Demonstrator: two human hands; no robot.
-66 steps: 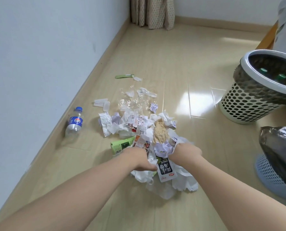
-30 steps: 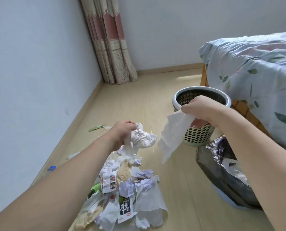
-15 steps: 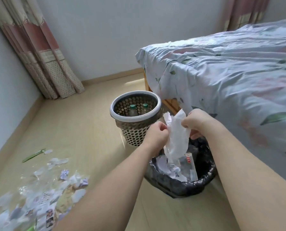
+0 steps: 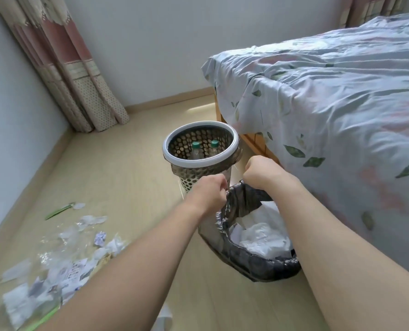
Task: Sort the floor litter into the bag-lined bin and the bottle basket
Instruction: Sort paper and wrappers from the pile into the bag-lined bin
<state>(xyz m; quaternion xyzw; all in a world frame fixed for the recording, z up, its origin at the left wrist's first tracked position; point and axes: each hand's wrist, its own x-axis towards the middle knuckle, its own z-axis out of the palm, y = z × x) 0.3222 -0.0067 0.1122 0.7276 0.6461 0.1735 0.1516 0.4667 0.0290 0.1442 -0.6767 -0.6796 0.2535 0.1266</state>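
The bin lined with a black bag [image 4: 258, 266] stands on the floor by the bed, with crumpled white paper [image 4: 263, 235] inside it. My left hand [image 4: 210, 192] grips the bag's near-left edge, which is stretched upward. My right hand [image 4: 260, 172] is curled into a fist just above the raised far edge of the bag and seems to pinch it. Behind them stands the perforated bottle basket [image 4: 174, 158] with two green-capped bottles [image 4: 196, 145] in it. Loose floor litter [image 4: 74, 266] of paper scraps, wrappers and clear plastic lies at lower left.
A bed with a leaf-print sheet [image 4: 330, 103] fills the right side, close to both containers. A curtain [image 4: 79, 80] hangs in the far left corner. A green strip [image 4: 60, 210] lies near the left wall's skirting. Bare wooden floor runs between the litter and the basket.
Both hands lifted white paper off the litter pile and carried it right over the bin. The paper now lies inside, and both hands have moved to the bag's edge.
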